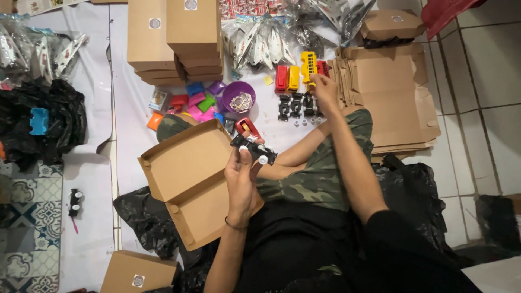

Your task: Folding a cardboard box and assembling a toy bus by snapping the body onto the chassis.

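My left hand [241, 176] holds a black toy car chassis [254, 148] with white wheels, a red car body [247, 128] resting at its far end, above an open brown cardboard box [187, 182] on my lap. My right hand [324, 87] reaches far forward and touches a red toy bus body [323, 68] beside a yellow bus body [308, 65]. More red [281, 77] and yellow [293, 77] bodies lie to their left. Several black chassis [296, 104] sit just in front of that hand.
Stacks of closed brown boxes [173, 40] stand far left of centre. Flat unfolded boxes [388, 92] lie at right. A purple bowl [239, 96] and coloured small pieces [196, 101] sit mid-floor. Plastic bags of toys [271, 38] lie beyond; black bags [40, 122] left. Another closed box [138, 273] rests near me.
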